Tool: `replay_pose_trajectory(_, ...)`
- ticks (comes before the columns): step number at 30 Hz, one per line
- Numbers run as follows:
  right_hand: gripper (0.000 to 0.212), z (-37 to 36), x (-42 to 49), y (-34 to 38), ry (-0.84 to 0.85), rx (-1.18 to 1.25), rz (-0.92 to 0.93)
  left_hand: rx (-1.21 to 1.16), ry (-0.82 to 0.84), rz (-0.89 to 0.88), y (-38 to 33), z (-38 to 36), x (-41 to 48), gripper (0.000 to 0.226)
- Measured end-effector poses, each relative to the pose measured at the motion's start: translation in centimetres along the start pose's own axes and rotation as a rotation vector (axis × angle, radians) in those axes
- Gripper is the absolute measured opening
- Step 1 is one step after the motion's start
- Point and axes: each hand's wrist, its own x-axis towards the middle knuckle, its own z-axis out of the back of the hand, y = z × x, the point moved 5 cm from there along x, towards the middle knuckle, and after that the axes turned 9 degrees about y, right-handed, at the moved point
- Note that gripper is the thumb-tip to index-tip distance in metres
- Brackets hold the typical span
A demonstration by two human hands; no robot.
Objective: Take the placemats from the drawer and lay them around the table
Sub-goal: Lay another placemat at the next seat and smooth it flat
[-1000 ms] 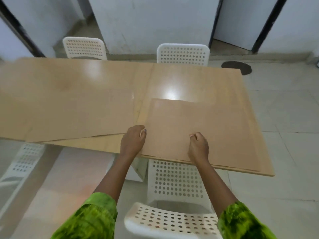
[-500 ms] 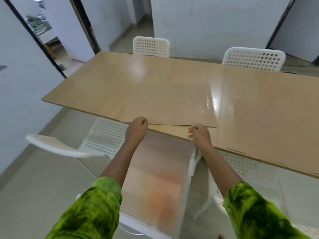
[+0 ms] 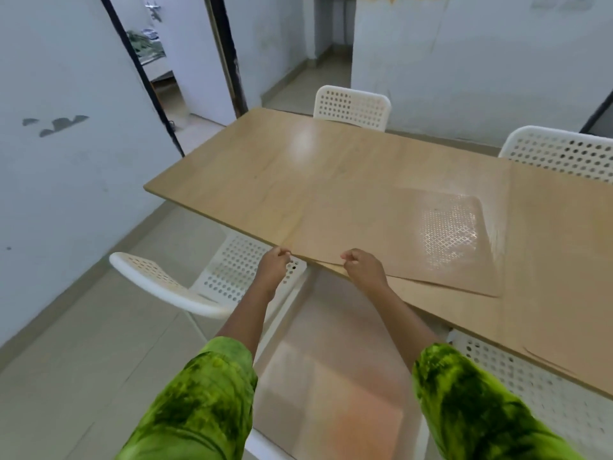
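Observation:
A translucent tan placemat [image 3: 335,366] hangs down in front of me, below the table edge. My left hand [image 3: 273,262] and my right hand [image 3: 363,265] are both closed on its top edge, about a hand's width apart. Just beyond my fingers a second placemat [image 3: 381,234] lies flat on the wooden table [image 3: 265,167], its near edge along the table edge. A third placemat [image 3: 564,277] lies on the table to the right. No drawer is in view.
White perforated chairs stand around the table: one at my left [image 3: 159,283], one under the hanging mat, one at the near right [image 3: 537,386], two on the far side [image 3: 351,107]. A wall and an open doorway [image 3: 172,71] lie to the left.
I have moved left along the table, away from the right-hand mat where my hands rested. The view has swung left and my hands now sit at the second mat's near edge.

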Motion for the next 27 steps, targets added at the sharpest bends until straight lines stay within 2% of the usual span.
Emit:
replay_pose_trajectory(5,0.04,-2.1,2.2,1.8,0.144,-0.274,0.053,-0.075,0.029,0.065,0.5,0.4,1.1,0.031)
replay_pose_trajectory(8,0.044,-3.9,4.2,2.6,0.165,-0.345,0.026,-0.088,0.097,0.11,0.8,0.8,2.6,0.031)
replay_pose_trajectory(11,0.05,-5.9,6.2,3.6,0.09,-0.435,0.0,-0.084,0.174,0.137,1.1,1.3,5.1,0.017)
replay_pose_trajectory(14,0.051,-7.5,6.6,4.1,-0.031,-0.661,-0.017,-0.103,0.247,0.146,1.3,1.2,6.7,0.018)
replay_pose_trajectory(17,0.049,-8.7,6.5,5.0,-0.114,-0.772,-0.057,-0.12,0.361,0.17,1.8,1.5,7.6,0.019)
replay_pose_trajectory(22,0.038,-7.9,6.8,5.9,-0.117,-0.702,-0.135,-0.089,0.485,0.191,0.7,2.5,8.1,0.023)
replay_pose_trajectory(27,0.029,-6.9,6.2,5.9,-0.102,-0.46,-0.171,-0.111,0.465,0.225,-0.7,2.5,8.8,0.02)
